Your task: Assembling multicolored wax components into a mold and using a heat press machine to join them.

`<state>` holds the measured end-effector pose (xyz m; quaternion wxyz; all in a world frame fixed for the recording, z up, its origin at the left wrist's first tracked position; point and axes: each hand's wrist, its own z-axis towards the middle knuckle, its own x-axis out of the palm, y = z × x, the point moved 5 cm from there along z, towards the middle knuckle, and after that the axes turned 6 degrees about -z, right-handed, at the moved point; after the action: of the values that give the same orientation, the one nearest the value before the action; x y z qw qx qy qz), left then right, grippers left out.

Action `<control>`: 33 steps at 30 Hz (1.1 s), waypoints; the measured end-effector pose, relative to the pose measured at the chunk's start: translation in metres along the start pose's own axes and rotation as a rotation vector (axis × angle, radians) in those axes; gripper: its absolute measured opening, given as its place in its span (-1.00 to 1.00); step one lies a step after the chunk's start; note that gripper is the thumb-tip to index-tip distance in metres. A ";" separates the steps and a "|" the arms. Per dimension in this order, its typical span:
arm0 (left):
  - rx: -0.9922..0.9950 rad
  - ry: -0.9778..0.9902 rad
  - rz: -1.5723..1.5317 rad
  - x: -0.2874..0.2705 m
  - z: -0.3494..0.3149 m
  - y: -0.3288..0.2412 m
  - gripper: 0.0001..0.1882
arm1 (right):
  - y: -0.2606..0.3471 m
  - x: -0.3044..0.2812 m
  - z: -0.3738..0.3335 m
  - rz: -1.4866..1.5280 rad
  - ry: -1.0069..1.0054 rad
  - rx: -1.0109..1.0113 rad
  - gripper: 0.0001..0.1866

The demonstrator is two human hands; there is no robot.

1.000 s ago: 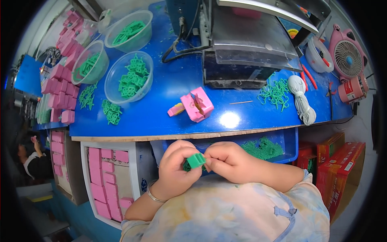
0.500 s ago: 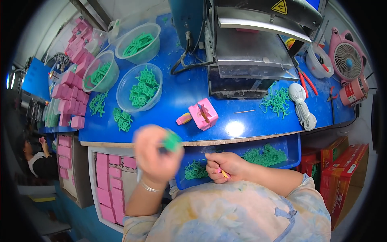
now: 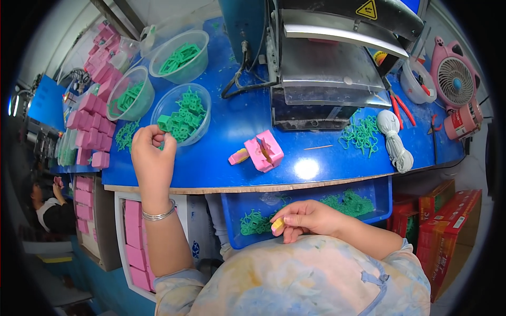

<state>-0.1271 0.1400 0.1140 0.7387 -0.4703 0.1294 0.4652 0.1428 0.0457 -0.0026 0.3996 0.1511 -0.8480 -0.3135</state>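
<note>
My left hand (image 3: 152,150) is at the near left rim of a clear round bowl (image 3: 185,143) heaped with green moulded pieces. Its fingers are curled loosely, thumb apart from them. Just beyond the fingertips, a green block-like piece (image 3: 164,122) shows at the bowl's near left side. My right hand (image 3: 305,218) is above the blue tray, gripping a small pink-and-yellow piece (image 3: 277,226) between thumb and fingers. On the blue table stands a pink block mould (image 3: 264,151) with a slotted top. Beside it lies another small pink-and-yellow piece (image 3: 239,156).
A blue tray (image 3: 389,203) with green trimmings sits below the table edge. Two more bowls (image 3: 179,55) of green pieces stand behind. A press machine (image 3: 332,79) fills the back. Pink blocks (image 3: 92,124) are stacked at left; red-handled pliers (image 3: 398,108) and a cord bundle (image 3: 394,141) lie right.
My left hand has moved away to the upper left, to the bowl; the green piece it held is now beyond its fingertips. My right hand has loosened, showing its pink-and-yellow piece more.
</note>
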 end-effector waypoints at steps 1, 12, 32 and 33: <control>0.005 0.005 0.015 0.001 0.000 -0.001 -0.89 | -0.001 -0.002 0.000 0.000 -0.003 0.002 -0.72; 0.059 0.044 0.119 0.007 -0.002 0.002 -0.93 | 0.028 -0.001 -0.006 0.150 0.044 -0.343 -0.73; 0.057 0.468 -0.422 0.033 -0.077 -0.056 -0.81 | 0.055 0.003 -0.030 -0.384 -0.303 -0.869 -0.66; 0.055 0.538 -0.531 0.028 -0.081 -0.062 -0.80 | 0.060 0.006 -0.034 -0.550 -0.321 -0.998 -0.67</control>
<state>-0.0422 0.0820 0.0892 0.7854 -0.5728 0.2051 0.1137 0.1648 0.0743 0.0567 0.1930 0.1096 -0.5776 -0.7856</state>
